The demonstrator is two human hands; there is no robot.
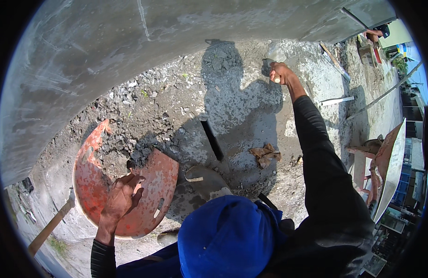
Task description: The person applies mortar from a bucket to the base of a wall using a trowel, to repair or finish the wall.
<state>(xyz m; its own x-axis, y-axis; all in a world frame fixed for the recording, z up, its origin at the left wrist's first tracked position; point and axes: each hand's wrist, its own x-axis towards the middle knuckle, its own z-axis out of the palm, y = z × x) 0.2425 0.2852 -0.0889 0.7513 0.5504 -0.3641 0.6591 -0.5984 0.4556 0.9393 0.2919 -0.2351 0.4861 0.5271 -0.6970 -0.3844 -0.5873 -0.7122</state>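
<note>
My right hand (282,74) is stretched far forward near the foot of the wall, closed around the handle of a trowel. The trowel's grey, mortar-smeared blade (267,67) points left, low over the ground. Nearer to me, my left hand (119,199) hovers over a round orange-red board (146,215) with slots in it, its fingers bent and apart, seemingly with nothing between them. Whether the fingertips touch the board cannot be made out. Crumbly grey mortar (142,154) lies on and beyond the board's far edge.
A curved grey wall (130,37) spans the far side. At right stands a wheelbarrow (385,171); another person's arm (375,34) shows beyond. A wooden handle (51,227) lies at left. Crumpled brown scrap (266,155), a wooden strip (334,60) and blue cloth (228,236) are also visible.
</note>
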